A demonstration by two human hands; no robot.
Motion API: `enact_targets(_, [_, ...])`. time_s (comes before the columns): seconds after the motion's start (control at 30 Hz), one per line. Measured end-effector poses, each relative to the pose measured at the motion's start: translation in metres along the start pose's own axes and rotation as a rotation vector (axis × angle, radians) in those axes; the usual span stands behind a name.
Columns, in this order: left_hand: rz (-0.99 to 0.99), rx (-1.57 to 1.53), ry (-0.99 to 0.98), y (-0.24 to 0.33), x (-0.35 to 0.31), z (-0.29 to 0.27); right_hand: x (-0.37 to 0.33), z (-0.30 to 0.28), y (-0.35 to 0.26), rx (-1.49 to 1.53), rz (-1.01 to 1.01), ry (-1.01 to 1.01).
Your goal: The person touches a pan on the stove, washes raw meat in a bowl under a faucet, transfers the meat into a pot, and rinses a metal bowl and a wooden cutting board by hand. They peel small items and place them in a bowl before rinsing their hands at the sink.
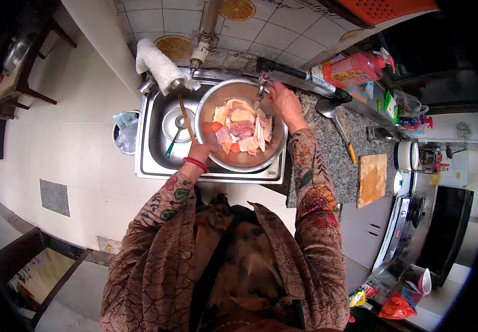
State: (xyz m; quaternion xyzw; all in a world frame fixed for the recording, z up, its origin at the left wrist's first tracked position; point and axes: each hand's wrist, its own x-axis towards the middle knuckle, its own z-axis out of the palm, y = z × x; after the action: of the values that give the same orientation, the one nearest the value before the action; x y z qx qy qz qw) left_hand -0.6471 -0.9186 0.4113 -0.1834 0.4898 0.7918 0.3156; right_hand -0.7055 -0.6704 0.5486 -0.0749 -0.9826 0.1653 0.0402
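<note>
Saw on the granite bench (329, 157) a spatula (324, 108), a wooden cutting board (373, 178) and, farther right, a white pot (406, 155); saw white cloth (156, 61) jutting over the sink's (239, 178) back-left edge. Noted a green-handled spoon (172, 144) inside. Found the metal bowl (210, 105) at the sink's right side, holding raw meat (243, 130) and two orange-red rounds (217, 126). Gripped its rim with the left hand (201, 152), beside chopsticks (185, 115). Had the right hand (288, 105) against the tap (263, 84); could not tell whether closed around it.

Soft, even indoor light reaches your sink (233, 176), w/ glints along its steel and the bowl's (201, 124) rim. The pale floor (89, 149) at L reads brightest; far R goes dim & soft. Straight edges bow nr your frame's black, vignetted corners; ctr. fairly sharp.
</note>
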Motion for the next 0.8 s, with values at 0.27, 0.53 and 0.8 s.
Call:
enact_targets(0.27, [0.011,-0.030,-0.035,-0.013,0.008,-0.007,0.000,0.007,0.004,0.014,0.011,0.026])
enact_targets(0.53, [0.048,-0.046,-0.106,-0.010,0.003,0.000,-0.003,0.021,0.008,0.512,0.154,0.047])
enact_targets(0.8, [0.044,0.053,-0.037,-0.010,0.006,-0.001,-0.009,0.026,0.033,0.512,0.179,0.100])
